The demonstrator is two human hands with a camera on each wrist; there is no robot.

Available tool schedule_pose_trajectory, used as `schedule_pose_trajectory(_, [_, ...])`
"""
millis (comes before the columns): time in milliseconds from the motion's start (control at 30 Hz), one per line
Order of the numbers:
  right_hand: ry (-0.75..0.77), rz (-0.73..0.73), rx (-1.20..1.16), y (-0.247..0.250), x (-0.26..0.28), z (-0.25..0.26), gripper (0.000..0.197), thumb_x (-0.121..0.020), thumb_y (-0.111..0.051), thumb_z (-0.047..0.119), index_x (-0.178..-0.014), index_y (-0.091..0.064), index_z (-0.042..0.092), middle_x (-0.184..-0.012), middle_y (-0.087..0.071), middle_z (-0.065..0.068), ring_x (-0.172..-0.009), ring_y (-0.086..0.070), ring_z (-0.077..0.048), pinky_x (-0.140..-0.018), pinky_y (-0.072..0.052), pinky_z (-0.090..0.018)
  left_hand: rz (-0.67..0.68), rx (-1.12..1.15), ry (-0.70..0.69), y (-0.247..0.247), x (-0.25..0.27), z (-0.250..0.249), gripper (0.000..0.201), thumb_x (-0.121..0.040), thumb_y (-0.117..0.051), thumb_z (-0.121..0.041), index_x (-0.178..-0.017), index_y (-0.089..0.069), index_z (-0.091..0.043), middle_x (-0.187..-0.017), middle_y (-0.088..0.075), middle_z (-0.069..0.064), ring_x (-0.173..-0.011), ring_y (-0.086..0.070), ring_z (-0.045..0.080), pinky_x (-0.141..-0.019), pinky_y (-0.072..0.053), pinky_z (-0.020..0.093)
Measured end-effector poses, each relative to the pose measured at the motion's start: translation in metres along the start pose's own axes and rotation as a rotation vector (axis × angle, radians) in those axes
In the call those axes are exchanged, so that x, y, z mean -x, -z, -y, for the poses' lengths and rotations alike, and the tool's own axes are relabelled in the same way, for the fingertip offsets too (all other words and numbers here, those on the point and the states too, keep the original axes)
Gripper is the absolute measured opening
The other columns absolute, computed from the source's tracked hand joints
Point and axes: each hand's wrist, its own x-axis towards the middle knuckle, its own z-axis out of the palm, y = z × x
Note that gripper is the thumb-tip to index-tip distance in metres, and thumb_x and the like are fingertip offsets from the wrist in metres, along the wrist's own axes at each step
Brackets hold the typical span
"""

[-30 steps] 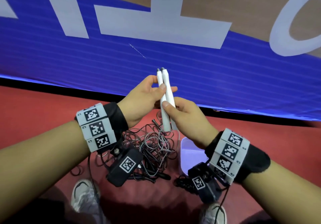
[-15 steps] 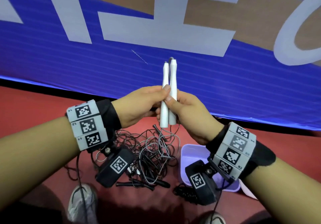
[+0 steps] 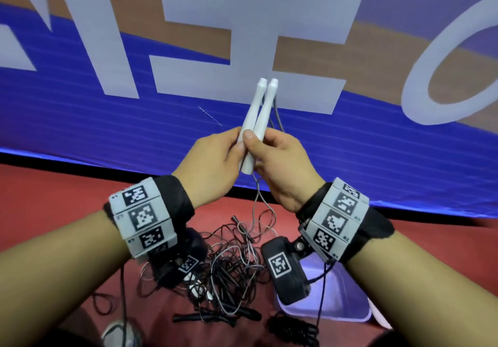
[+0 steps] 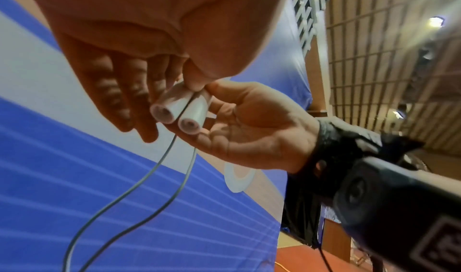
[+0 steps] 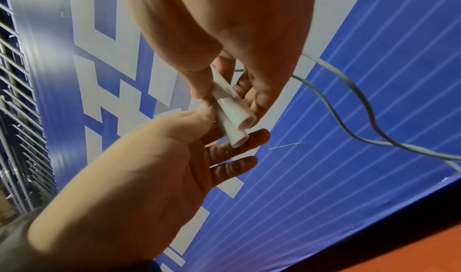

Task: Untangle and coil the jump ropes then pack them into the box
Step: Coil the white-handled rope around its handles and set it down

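Note:
Two white jump-rope handles (image 3: 258, 120) are held side by side, tips up and leaning right, in front of the blue banner. My left hand (image 3: 215, 158) pinches their lower part from the left; my right hand (image 3: 280, 158) pinches them from the right, thumb in front. The handles' open ends (image 4: 174, 116) show in the left wrist view and as butt ends (image 5: 237, 126) in the right wrist view. Their grey cord (image 3: 257, 201) hangs down into a tangle of black and grey ropes (image 3: 234, 260) on the red floor. The lavender box (image 3: 350, 301) sits at the lower right, partly behind my right wrist.
Black handles (image 3: 215, 317) lie at the near edge of the tangle. A coiled black rope (image 3: 291, 330) rests by the box's near corner. My shoe (image 3: 121, 333) is at the bottom left. The blue banner (image 3: 107, 131) stands close behind the pile.
Both hands have risen with the white handles, which now tilt to the right. More of the grey cord is drawn up out of the tangle.

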Motion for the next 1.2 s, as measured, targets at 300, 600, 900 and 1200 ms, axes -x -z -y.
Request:
schedule_pose_trajectory(300, [0.021, -0.135, 0.101, 0.009, 0.001, 0.014, 0.04, -0.086, -0.074, 0.006, -0.122, -0.057, 0.008, -0.082, -0.07, -0.018, -0.082, -0.073, -0.03, -0.078, -0.061, -0.047, 0.049, 0.134, 0.044, 0.0, -0.008, 0.012, 0.021, -0.101, -0.051, -0.029, -0.105, -0.072, -0.03, -0.066, -0.066, -0.011, -0.05, -0.049, 0.003, -0.051, -0.036, 0.016])
schedule_pose_trajectory(600, [-0.088, -0.06, -0.073, 0.01, 0.01, 0.016, 0.024, -0.09, -0.066, -0.002, -0.113, -0.061, -0.006, -0.102, -0.071, -0.025, -0.09, -0.074, -0.034, -0.068, -0.061, -0.036, 0.069, 0.129, -0.018, 0.001, 0.001, 0.019, 0.029, -0.096, -0.054, -0.04, -0.123, -0.067, -0.039, -0.084, -0.072, 0.007, -0.076, -0.064, 0.026, -0.071, -0.053, 0.043])
schedule_pose_trajectory(900, [-0.056, -0.073, -0.033, 0.016, 0.017, 0.009, 0.019, -0.094, -0.064, 0.006, -0.105, -0.064, -0.01, -0.103, -0.07, -0.03, -0.09, -0.073, -0.037, -0.07, -0.06, -0.035, 0.127, 0.295, 0.155, -0.005, 0.009, 0.014, 0.021, -0.098, -0.057, -0.036, -0.114, -0.062, -0.023, -0.095, -0.07, -0.001, -0.074, -0.068, 0.011, -0.076, -0.057, 0.035])
schedule_pose_trajectory(1200, [0.048, -0.081, 0.091, 0.023, 0.023, 0.008, 0.019, -0.093, -0.068, 0.014, -0.099, -0.068, -0.004, -0.074, -0.071, -0.004, -0.069, -0.066, -0.008, -0.065, -0.05, -0.016, 0.363, 0.531, 0.205, -0.007, 0.016, 0.001, 0.024, -0.103, -0.044, -0.031, -0.114, -0.054, -0.013, -0.097, -0.072, 0.008, -0.083, -0.074, 0.024, -0.063, -0.06, 0.037])
